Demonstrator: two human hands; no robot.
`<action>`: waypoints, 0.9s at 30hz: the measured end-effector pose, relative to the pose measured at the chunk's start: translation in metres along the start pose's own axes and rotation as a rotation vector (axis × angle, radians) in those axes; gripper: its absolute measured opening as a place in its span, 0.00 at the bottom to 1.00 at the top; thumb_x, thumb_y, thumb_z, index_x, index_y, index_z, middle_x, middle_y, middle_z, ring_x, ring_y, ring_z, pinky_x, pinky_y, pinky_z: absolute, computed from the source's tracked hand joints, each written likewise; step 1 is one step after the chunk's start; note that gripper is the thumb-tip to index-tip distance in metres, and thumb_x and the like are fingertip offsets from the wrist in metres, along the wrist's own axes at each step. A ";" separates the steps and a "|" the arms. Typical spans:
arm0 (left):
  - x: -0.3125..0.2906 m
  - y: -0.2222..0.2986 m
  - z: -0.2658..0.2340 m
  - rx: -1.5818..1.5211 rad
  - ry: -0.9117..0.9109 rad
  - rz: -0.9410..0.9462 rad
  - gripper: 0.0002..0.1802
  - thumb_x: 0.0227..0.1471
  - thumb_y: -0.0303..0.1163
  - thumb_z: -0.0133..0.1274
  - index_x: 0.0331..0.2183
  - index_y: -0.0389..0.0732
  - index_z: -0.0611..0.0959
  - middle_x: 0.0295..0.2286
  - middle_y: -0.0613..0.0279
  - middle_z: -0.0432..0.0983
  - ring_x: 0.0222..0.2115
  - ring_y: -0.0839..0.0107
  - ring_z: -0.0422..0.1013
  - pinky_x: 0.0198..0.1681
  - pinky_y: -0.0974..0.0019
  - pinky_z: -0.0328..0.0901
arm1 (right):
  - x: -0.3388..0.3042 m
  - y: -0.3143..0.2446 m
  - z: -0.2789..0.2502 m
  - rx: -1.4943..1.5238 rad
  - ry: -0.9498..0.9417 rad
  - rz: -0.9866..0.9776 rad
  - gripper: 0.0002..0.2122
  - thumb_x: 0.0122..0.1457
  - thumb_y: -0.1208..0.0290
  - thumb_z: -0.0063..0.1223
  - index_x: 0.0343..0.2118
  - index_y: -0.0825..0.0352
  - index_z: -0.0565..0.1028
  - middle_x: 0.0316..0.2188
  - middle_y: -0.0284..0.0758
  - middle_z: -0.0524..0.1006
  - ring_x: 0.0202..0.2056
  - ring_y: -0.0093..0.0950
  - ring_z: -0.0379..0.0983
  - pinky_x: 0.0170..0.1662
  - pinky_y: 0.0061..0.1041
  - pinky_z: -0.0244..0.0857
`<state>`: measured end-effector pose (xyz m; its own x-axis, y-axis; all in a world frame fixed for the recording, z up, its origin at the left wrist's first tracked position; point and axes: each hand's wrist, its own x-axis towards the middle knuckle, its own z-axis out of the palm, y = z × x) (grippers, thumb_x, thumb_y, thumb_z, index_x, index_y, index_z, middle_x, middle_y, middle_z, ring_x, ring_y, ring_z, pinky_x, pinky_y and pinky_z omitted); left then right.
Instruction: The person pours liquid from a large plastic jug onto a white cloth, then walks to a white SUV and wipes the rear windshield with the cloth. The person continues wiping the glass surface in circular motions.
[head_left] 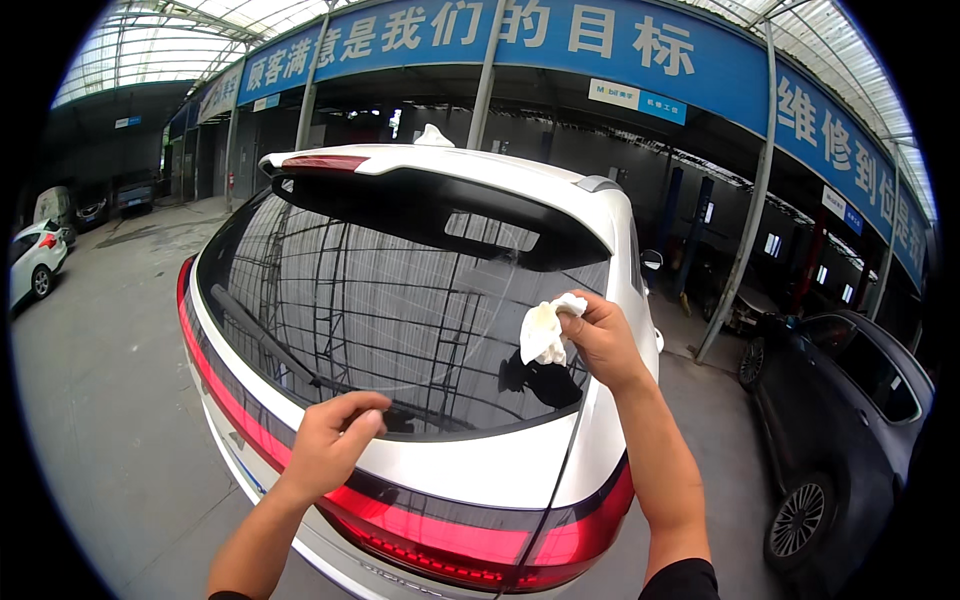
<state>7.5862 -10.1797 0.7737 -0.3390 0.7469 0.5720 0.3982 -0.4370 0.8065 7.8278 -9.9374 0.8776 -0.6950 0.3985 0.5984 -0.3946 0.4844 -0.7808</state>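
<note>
My right hand point(602, 338) pinches a crumpled white cloth point(545, 332) between thumb and fingers, just off the right side of the dark rear window point(350, 290). It may be paper instead; the weave is too fine to tell. Its dark reflection shows in the glass below. Over the window's lower edge, my left hand point(335, 442) is closed with its fingers curled and the thumb against them; whatever they may hold is hidden. The rear wiper point(265, 338) lies along the glass to the left of this hand. Both belong to a white car point(480, 460).
A red tail light strip point(430, 525) crosses the car below my hands, and a spoiler point(440, 185) juts out above the glass. To the right stands a dark car point(840, 420); another white car point(38, 262) is at far left. Metal posts point(740, 250) hold up a blue banner point(400, 40).
</note>
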 end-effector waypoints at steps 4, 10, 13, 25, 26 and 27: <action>0.059 0.030 0.070 -0.165 -0.252 -0.159 0.21 0.57 0.33 0.49 0.50 0.30 0.75 0.36 0.60 0.77 0.32 0.78 0.70 0.32 0.73 0.65 | -0.014 0.009 0.012 0.212 -0.107 0.011 0.08 0.61 0.73 0.54 0.41 0.70 0.74 0.35 0.30 0.77 0.37 0.18 0.72 0.44 0.20 0.66; 0.076 0.020 0.089 -0.541 -0.350 -0.221 0.24 0.56 0.37 0.54 0.50 0.30 0.74 0.37 0.59 0.76 0.35 0.76 0.70 0.37 0.73 0.66 | -0.023 -0.001 0.028 -0.038 -0.172 0.022 0.05 0.59 0.75 0.56 0.37 0.70 0.74 0.32 0.29 0.75 0.36 0.17 0.71 0.41 0.18 0.66; 0.076 0.019 0.088 -0.531 -0.388 -0.171 0.20 0.54 0.34 0.58 0.45 0.31 0.76 0.34 0.62 0.76 0.31 0.78 0.70 0.37 0.72 0.66 | -0.021 0.007 0.031 -0.228 -0.147 -0.028 0.06 0.59 0.76 0.56 0.38 0.70 0.74 0.32 0.28 0.75 0.34 0.16 0.70 0.39 0.18 0.66; 0.197 -0.009 0.041 0.925 0.364 0.656 0.08 0.43 0.27 0.58 0.27 0.37 0.76 0.32 0.57 0.74 0.32 0.56 0.71 0.36 0.57 0.66 | -0.044 0.021 0.018 -0.739 0.261 -0.237 0.05 0.54 0.77 0.56 0.32 0.71 0.77 0.27 0.36 0.76 0.24 0.28 0.72 0.29 0.24 0.66; 0.211 -0.013 0.047 1.017 0.360 0.692 0.08 0.43 0.28 0.58 0.27 0.37 0.77 0.31 0.57 0.74 0.32 0.56 0.71 0.36 0.57 0.66 | -0.045 0.027 0.018 -0.774 0.274 -0.290 0.04 0.53 0.78 0.56 0.31 0.71 0.77 0.26 0.36 0.76 0.24 0.29 0.72 0.28 0.25 0.66; 0.225 -0.018 0.057 1.036 0.345 0.708 0.08 0.44 0.29 0.59 0.28 0.38 0.77 0.31 0.57 0.74 0.32 0.55 0.71 0.36 0.56 0.66 | -0.047 0.036 0.016 -0.813 0.293 -0.341 0.04 0.52 0.78 0.56 0.31 0.71 0.77 0.25 0.36 0.76 0.23 0.30 0.72 0.27 0.25 0.66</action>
<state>7.5515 -9.9748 0.8792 0.0754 0.2806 0.9568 0.9961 0.0230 -0.0852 7.8369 -9.9516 0.8185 -0.3954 0.2612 0.8806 0.0699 0.9645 -0.2547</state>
